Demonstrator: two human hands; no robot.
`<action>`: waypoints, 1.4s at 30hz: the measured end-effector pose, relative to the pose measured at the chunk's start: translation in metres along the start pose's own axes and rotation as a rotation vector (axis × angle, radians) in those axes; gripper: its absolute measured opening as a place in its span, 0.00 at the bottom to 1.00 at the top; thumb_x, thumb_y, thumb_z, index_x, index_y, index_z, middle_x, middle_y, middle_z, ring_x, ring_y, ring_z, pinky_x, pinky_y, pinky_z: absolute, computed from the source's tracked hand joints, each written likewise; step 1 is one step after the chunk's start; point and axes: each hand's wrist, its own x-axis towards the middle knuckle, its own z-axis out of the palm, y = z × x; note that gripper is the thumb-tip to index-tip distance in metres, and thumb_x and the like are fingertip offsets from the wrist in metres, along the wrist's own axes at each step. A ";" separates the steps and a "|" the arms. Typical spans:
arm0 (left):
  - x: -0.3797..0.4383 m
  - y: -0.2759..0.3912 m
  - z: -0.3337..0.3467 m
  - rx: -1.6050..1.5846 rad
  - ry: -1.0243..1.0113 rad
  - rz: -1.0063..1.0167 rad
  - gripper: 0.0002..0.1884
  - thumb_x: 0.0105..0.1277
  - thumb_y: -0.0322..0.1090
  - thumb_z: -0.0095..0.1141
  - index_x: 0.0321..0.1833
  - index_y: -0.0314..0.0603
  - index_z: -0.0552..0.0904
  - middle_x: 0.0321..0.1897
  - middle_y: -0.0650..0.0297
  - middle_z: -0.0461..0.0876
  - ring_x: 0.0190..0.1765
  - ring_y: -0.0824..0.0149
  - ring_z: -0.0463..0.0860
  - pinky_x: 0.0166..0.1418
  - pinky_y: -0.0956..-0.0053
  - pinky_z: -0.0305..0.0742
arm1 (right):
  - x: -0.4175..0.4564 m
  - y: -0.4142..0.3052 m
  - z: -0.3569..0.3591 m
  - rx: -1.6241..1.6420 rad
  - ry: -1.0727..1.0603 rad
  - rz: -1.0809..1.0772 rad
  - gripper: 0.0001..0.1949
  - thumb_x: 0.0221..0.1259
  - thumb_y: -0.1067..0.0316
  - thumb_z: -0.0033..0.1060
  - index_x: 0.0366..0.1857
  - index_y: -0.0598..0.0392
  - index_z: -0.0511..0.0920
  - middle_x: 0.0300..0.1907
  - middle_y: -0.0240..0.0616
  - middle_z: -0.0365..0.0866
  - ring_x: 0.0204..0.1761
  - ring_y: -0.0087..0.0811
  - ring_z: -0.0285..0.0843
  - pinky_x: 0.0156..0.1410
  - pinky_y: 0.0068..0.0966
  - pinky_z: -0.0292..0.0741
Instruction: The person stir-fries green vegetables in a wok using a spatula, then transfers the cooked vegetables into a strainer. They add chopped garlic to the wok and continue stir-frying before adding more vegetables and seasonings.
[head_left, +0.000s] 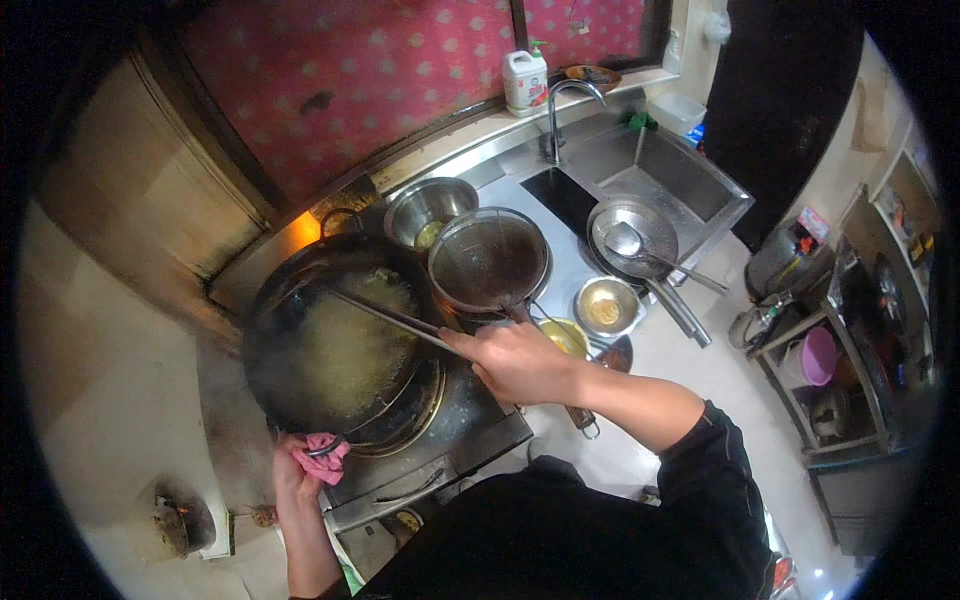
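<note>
My left hand (291, 471) grips a folded pink cloth (328, 463) around the near loop handle of a large dark wok (271, 375). In my right hand (529, 366) is a long-handled metal cooking utensil (401, 321), reaching left over the wok. Its far end is hard to make out, so I cannot tell its kind. Bubbling, yellowish liquid or food (352, 352) fills the middle of the wok, blurred by steam. The wok sits tilted on the stove (480, 420), with a round burner ring (433, 412) showing under its near right side.
Right of the wok stand a round mesh strainer (487, 259), a steel basin (405, 206) and a small metal bowl (609, 307). A perforated strainer (660, 225) holding a ladle (624, 240) rests near the sink (675, 176). Flame glows (304, 229) behind the wok.
</note>
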 end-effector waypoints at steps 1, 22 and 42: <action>-0.004 0.003 0.015 0.031 -0.011 0.037 0.15 0.53 0.42 0.48 0.27 0.33 0.75 0.33 0.35 0.82 0.24 0.44 0.80 0.23 0.57 0.74 | 0.004 0.006 -0.004 -0.004 -0.012 0.005 0.31 0.59 0.75 0.58 0.71 0.60 0.69 0.41 0.54 0.86 0.39 0.55 0.86 0.47 0.47 0.81; 0.016 0.054 0.172 0.296 0.232 0.063 0.13 0.58 0.28 0.47 0.41 0.22 0.76 0.31 0.40 0.81 0.30 0.36 0.85 0.31 0.45 0.87 | -0.003 0.098 0.005 0.045 0.078 0.079 0.33 0.61 0.71 0.54 0.74 0.60 0.64 0.28 0.56 0.84 0.32 0.57 0.85 0.40 0.49 0.81; 0.037 0.128 0.245 0.650 0.300 0.203 0.03 0.67 0.31 0.47 0.34 0.42 0.70 0.19 0.55 0.72 0.25 0.54 0.79 0.26 0.53 0.80 | 0.006 0.136 0.035 0.319 0.367 0.134 0.34 0.59 0.74 0.53 0.74 0.57 0.64 0.42 0.62 0.83 0.39 0.61 0.84 0.46 0.51 0.81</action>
